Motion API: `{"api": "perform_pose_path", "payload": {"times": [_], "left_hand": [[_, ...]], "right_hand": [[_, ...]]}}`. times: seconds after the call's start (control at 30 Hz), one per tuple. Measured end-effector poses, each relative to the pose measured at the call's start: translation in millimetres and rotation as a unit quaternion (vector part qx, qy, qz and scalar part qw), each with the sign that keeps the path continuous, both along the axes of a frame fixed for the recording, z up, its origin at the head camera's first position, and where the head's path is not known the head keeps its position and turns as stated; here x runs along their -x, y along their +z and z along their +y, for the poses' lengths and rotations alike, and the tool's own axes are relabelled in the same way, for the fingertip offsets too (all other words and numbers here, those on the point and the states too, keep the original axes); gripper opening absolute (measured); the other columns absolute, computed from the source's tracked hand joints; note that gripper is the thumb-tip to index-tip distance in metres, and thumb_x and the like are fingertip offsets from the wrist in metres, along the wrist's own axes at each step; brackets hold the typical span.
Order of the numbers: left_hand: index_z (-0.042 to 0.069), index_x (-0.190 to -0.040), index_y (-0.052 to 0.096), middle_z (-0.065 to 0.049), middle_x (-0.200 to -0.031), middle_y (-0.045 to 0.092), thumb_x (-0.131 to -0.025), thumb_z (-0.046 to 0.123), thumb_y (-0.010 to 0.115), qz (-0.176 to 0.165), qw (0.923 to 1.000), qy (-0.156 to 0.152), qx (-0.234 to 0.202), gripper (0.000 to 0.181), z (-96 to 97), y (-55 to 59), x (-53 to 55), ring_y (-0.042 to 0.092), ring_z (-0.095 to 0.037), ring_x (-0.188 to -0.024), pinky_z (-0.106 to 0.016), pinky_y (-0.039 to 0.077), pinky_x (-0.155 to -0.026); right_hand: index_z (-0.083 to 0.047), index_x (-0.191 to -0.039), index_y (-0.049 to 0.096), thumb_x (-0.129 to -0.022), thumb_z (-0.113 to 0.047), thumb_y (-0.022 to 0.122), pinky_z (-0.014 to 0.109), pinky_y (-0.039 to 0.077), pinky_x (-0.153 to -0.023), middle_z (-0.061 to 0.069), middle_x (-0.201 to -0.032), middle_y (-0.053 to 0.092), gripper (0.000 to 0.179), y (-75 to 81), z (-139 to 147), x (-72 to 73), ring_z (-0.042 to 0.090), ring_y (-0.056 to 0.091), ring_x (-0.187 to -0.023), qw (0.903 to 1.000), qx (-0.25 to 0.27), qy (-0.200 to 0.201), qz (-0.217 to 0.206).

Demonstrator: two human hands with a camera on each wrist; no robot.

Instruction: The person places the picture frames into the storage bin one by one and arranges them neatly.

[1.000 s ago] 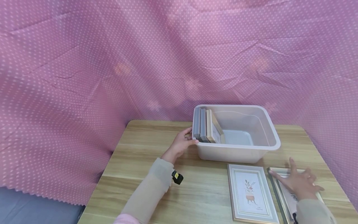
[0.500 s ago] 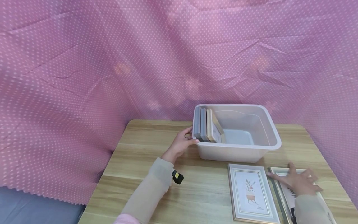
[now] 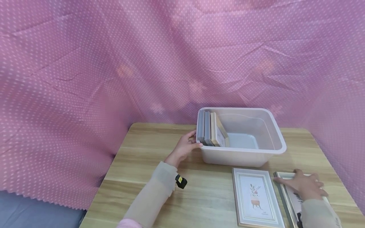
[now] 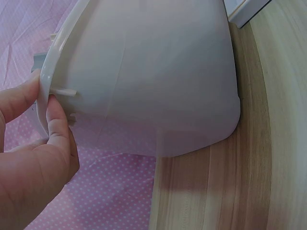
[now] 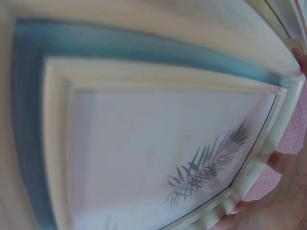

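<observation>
Three frames (image 3: 207,128) stand in the left end of the bin (image 3: 233,157), seemingly done; remaining on the surface (image 3: 159,136) are the flower frame (image 3: 255,199), flat, untouched, and the leaf frame (image 3: 293,202), edges gripped by the right hand (image 3: 308,186), while the left hand (image 3: 183,146) pinches the rim (image 4: 56,47).

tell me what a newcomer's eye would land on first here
Probably the pink dotted cloth behind the table. Next, the pale bin, standing frames at its left end, rim pinched by the left hand. Nearer, at right, the right hand grips the leaf-print frame.
</observation>
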State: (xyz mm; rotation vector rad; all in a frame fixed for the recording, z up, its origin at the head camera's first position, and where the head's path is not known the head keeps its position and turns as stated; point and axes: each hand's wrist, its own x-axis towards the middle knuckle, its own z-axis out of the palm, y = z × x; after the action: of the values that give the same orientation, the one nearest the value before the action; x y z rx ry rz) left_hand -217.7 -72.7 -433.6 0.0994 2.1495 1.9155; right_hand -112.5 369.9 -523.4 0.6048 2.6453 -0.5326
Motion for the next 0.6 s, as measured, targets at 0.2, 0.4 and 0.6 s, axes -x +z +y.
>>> {"api": "perform_pose_path", "payload": {"times": [0.2,0.4,0.6], "left_hand": [[0.004,-0.143,0.040,-0.017,-0.137,0.046,-0.081,-0.004,0.071,0.003,0.9999,-0.002,-0.010,0.071,0.1,1.0,-0.5,0.055,-0.028,-0.115,-0.030,0.051,-0.089],[0.005,-0.143,0.040,-0.015,-0.136,0.048,-0.080,-0.004,0.071,-0.001,1.0000,-0.001,-0.003,0.071,0.3,2.8,-1.9,0.056,-0.027,-0.113,-0.029,0.051,-0.089],[0.005,-0.143,0.040,-0.017,-0.135,0.048,-0.080,-0.004,0.071,-0.001,1.0000,-0.002,-0.009,0.071,0.2,1.8,-3.4,0.055,-0.029,-0.114,-0.030,0.051,-0.090]], "right_hand": [[0.008,-0.142,0.017,-0.067,-0.082,0.055,0.089,0.012,-0.072,0.060,-0.123,-0.011,0.123,14.8,6,-1.4,0.081,-0.002,-0.109,0.9998,0.010,0.009,0.017],[0.008,-0.142,0.016,-0.071,-0.080,0.054,0.087,0.021,-0.070,0.059,-0.122,-0.015,0.120,29.3,14,-2.4,0.081,0.004,-0.105,0.9985,0.039,0.032,0.023],[0.012,-0.138,0.018,-0.077,-0.075,0.054,0.084,0.029,-0.065,0.061,-0.119,-0.014,0.112,42.0,22,-4.7,0.081,0.011,-0.099,0.9946,0.040,0.084,0.047]]}}
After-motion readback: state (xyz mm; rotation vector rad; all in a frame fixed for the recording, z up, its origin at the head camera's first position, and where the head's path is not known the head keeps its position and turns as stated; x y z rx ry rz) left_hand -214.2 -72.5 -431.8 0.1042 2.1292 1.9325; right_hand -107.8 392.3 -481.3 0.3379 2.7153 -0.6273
